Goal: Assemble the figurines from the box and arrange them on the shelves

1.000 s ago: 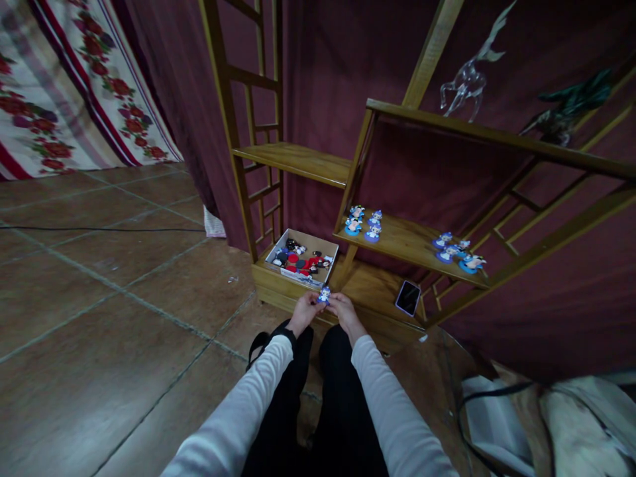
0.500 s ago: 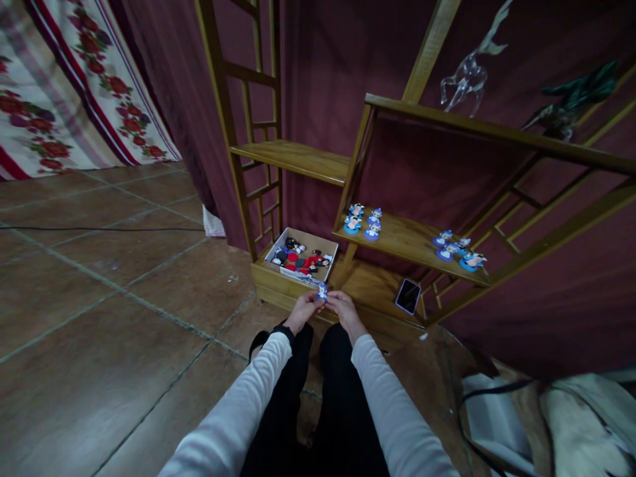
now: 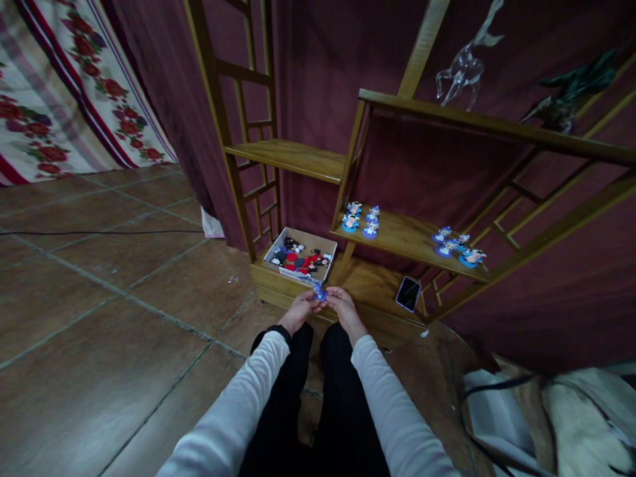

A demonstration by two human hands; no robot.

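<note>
A small purple figurine (image 3: 318, 291) is held between my two hands, just in front of the low wooden shelf unit. My left hand (image 3: 299, 311) grips it from the left, and my right hand (image 3: 344, 309) has its fingertips closed on the other side. Right behind my hands sits an open cardboard box (image 3: 330, 246) of jumbled figurines with red, black and white parts. On the middle shelf (image 3: 397, 232) stand several blue and purple figurines, one group (image 3: 361, 219) at the left end and another group (image 3: 457, 248) at the right.
A phone (image 3: 408, 293) lies on the bottom board. A clear glass horse (image 3: 463, 73) and a dark green ornament (image 3: 571, 89) stand on the upper shelf. At the lower right are a bag and cloth (image 3: 576, 417). A black cable (image 3: 99, 232) crosses the tiled floor.
The purple figurine has turned and tilted to the left between my fingers. Both hands stay in nearly the same spot, and the view has shifted slightly.
</note>
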